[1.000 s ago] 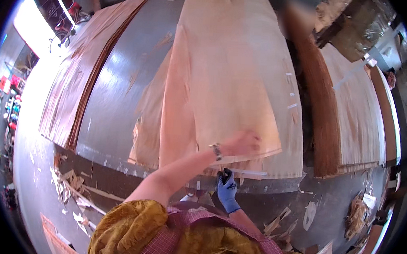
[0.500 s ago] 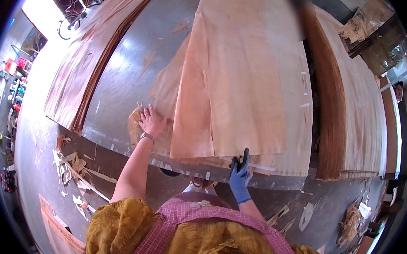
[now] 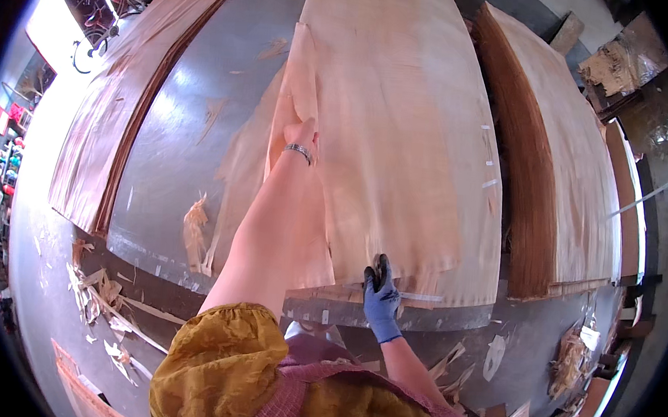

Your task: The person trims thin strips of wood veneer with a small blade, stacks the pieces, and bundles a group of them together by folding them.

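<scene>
A wide, pale veneer sheet (image 3: 402, 98) lies over other sheets on a grey metal tabletop (image 3: 178, 122). My bare left hand (image 3: 300, 134), wearing a metal watch, reaches far up along its left side, fingers bent onto a narrow pinkish veneer strip (image 3: 295, 76). My forearm covers part of that strip. My right hand (image 3: 381, 295), in a blue glove with dark fingertips, grips the sheet's near edge, fingers partly hidden. Small white tape pieces show along the right margin. A torn veneer scrap (image 3: 195, 234) sits left of my forearm.
Veneer stacks stand on the left (image 3: 126, 104) and right (image 3: 551, 161). Veneer scraps (image 3: 103, 301) litter the floor along the table's front. A bicycle (image 3: 91, 48) stands near a bright doorway at upper left, and wrapped sheet material (image 3: 618, 65) lies at upper right.
My left hand has left the torn scrap at the lower left and moved forward and right onto the narrow strip. My right hand stays at the near edge, slightly lower in view.
</scene>
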`<state>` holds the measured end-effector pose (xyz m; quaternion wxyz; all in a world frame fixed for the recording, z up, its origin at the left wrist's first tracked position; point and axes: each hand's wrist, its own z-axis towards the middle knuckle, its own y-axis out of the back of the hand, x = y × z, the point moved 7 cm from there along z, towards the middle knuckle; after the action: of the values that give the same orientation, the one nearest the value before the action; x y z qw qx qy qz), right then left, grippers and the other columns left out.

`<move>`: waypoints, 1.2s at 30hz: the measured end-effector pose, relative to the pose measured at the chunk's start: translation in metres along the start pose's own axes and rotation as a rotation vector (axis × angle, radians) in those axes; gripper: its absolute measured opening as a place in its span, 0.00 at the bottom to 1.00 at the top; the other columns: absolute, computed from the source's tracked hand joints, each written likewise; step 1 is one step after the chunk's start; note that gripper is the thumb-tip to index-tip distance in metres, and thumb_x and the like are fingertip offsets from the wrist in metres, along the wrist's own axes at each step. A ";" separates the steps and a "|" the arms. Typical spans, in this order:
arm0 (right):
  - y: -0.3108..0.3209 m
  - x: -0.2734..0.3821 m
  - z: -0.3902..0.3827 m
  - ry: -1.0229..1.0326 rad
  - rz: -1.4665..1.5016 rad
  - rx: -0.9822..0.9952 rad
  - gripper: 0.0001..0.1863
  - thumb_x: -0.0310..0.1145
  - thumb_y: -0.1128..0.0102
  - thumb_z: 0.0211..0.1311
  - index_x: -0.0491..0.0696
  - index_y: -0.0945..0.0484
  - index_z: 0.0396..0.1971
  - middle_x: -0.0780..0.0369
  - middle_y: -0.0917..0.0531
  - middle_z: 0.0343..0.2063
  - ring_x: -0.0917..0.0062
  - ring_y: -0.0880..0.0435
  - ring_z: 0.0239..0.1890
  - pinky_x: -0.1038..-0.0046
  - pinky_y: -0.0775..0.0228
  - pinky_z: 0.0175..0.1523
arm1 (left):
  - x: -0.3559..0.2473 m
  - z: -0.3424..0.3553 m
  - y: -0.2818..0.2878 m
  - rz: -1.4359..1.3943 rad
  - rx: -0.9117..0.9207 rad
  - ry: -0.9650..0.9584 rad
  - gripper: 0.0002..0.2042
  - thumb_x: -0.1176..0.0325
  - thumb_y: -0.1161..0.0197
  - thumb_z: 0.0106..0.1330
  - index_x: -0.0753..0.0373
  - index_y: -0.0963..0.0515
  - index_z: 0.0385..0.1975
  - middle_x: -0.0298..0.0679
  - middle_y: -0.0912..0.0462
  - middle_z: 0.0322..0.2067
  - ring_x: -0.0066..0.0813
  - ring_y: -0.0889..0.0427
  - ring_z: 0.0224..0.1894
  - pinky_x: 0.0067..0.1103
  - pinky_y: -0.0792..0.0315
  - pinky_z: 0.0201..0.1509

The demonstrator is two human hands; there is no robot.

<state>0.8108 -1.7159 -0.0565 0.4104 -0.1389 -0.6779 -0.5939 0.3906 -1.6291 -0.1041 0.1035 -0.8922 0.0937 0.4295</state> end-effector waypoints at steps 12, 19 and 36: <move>-0.010 0.000 0.004 -0.111 0.115 0.080 0.27 0.40 0.43 0.66 0.48 0.34 0.63 0.58 0.20 0.53 0.68 0.19 0.52 0.70 0.27 0.54 | -0.053 0.024 0.080 0.111 -0.075 -0.214 0.08 0.72 0.35 0.58 0.69 0.25 0.28 0.38 0.23 0.23 0.25 0.25 0.18 0.23 0.30 0.17; -0.016 -0.013 0.003 -0.081 0.168 0.076 0.25 0.39 0.42 0.66 0.46 0.31 0.61 0.57 0.22 0.56 0.69 0.21 0.55 0.71 0.30 0.58 | -0.076 0.026 0.140 -0.016 0.167 -0.124 0.09 0.77 0.34 0.53 0.64 0.28 0.17 0.35 0.28 0.19 0.27 0.25 0.19 0.24 0.23 0.23; 0.202 -0.034 0.027 -0.681 0.699 0.074 0.11 0.48 0.40 0.65 0.59 0.30 0.33 0.72 0.35 0.10 0.85 0.39 0.07 0.79 0.50 0.11 | -0.052 0.022 0.203 0.096 0.046 -0.089 0.07 0.74 0.34 0.50 0.66 0.26 0.18 0.36 0.27 0.16 0.28 0.24 0.15 0.23 0.24 0.19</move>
<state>0.9578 -1.6299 0.0599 0.3450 -0.5297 -0.7071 -0.3169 0.2896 -1.8146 -0.0978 0.1072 -0.8640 0.1416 0.4711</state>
